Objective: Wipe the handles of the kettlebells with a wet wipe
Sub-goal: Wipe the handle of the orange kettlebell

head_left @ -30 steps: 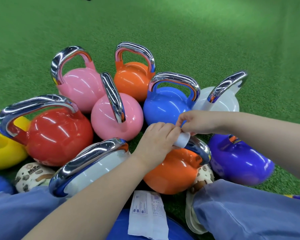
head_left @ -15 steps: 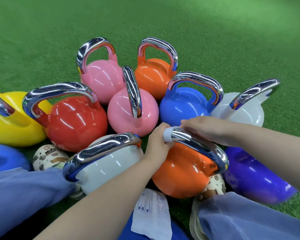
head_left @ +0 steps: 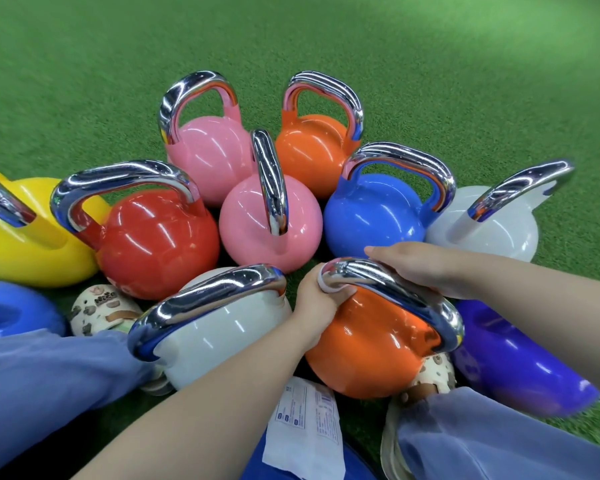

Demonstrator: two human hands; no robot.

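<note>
Close in front of me stands an orange kettlebell with a chrome handle. My left hand grips a white wet wipe wrapped round the left end of that handle, where it bends down to the body. My right hand rests on the far side of the same handle with its fingers stretched out to the left. Most of the wipe is hidden inside my left fist.
Several more kettlebells crowd round on green turf: white, red, pink, blue, purple, yellow. A wipe packet lies between my knees. Patterned shoes flank the near kettlebells.
My left hand has slid the wipe from the handle's top corner down onto its left end. My right hand let go of the wipe and settled along the handle's far side.
</note>
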